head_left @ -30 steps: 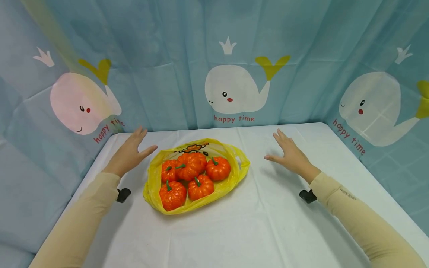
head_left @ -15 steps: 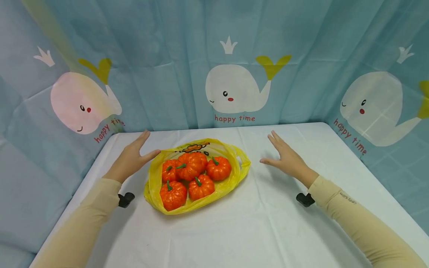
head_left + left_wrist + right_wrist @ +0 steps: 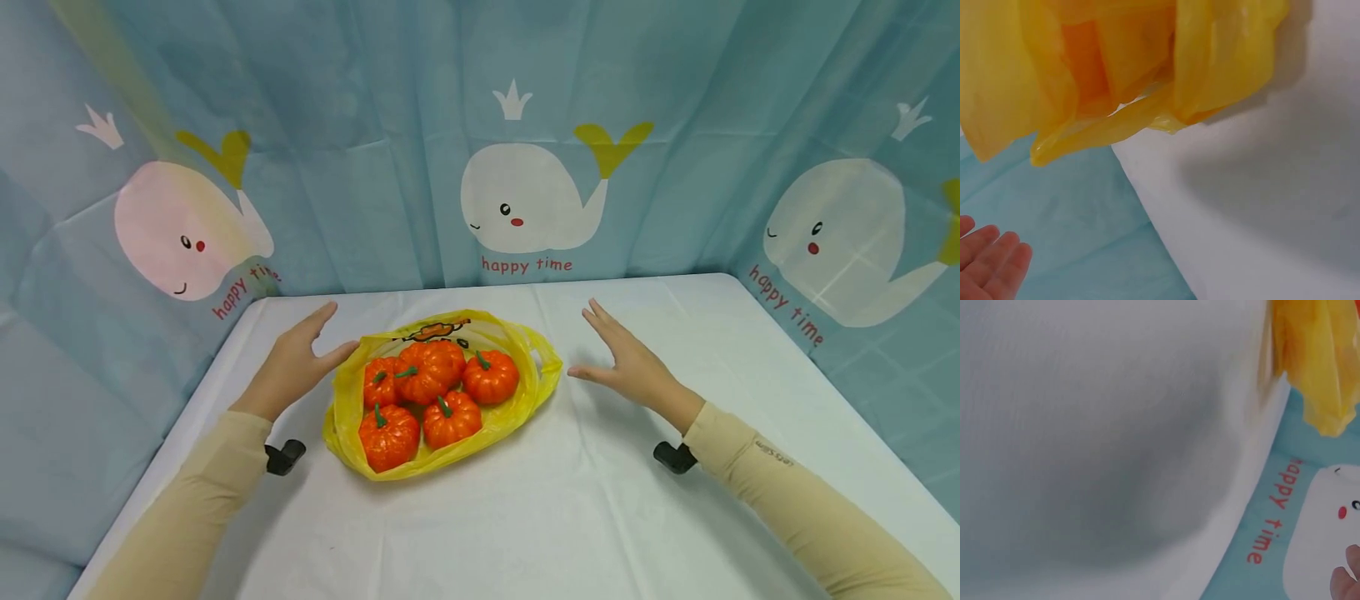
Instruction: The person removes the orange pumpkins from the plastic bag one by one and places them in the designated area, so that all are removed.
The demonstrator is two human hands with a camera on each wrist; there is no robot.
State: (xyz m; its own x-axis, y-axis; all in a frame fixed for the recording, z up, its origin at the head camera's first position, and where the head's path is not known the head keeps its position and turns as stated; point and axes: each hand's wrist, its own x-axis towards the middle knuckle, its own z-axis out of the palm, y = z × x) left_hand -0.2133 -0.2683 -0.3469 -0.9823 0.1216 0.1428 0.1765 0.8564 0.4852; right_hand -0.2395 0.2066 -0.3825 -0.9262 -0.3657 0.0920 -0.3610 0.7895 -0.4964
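An open yellow plastic bag (image 3: 517,408) lies on the white table, holding several orange pumpkins with green stems; one pumpkin (image 3: 491,377) sits at its right side, another pumpkin (image 3: 390,437) at the front left. My left hand (image 3: 288,367) is just left of the bag, fingers straight and thumb pointing at its rim; whether the thumb touches the plastic I cannot tell. Off the bag's right handle hovers my right hand (image 3: 633,367), fingers extended and holding nothing. In the left wrist view the bag (image 3: 1222,56) fills the top, with fingertips (image 3: 1010,269) at the lower left.
A white cloth covers the table (image 3: 487,533). Light blue curtains (image 3: 360,167) printed with whales hang behind it and along both sides. A small black wrist camera (image 3: 285,457) sits under the left sleeve, and another wrist camera (image 3: 674,457) under the right.
My right hand has moved left, closer to the bag. The left hand has shifted slightly right toward the bag's rim. Bag and pumpkins stay in place.
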